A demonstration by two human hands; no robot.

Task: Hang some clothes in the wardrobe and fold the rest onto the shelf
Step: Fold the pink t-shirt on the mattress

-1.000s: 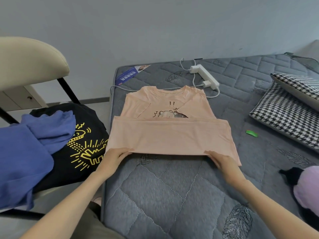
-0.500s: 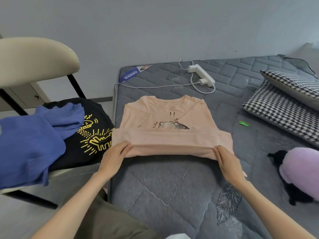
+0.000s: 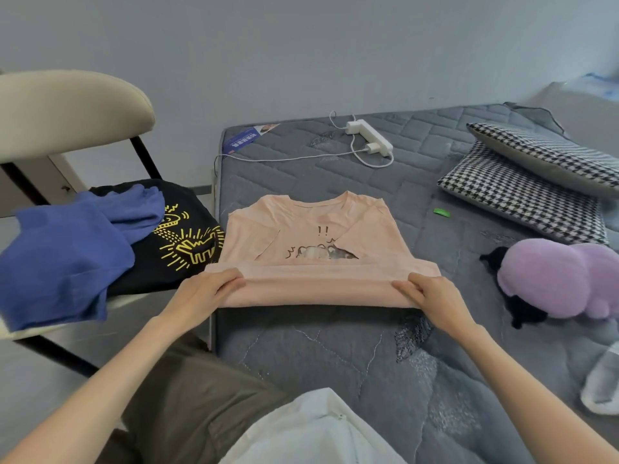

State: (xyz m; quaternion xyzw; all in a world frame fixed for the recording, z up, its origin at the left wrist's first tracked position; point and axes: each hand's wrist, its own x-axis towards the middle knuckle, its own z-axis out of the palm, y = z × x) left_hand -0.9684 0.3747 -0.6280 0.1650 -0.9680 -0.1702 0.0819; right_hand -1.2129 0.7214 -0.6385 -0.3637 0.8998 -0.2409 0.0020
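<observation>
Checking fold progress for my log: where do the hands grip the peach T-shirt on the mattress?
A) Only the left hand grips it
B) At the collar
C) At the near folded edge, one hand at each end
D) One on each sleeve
C: the left hand and the right hand each pinch one end of the near folded edge of the peach T-shirt, while its collar lies untouched at the far side.

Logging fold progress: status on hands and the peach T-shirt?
Left hand, right hand each grip the peach T-shirt at its folded near edge. Shirt flat on mattress, hem folded up. Power strip beyond collar, apart.
</observation>
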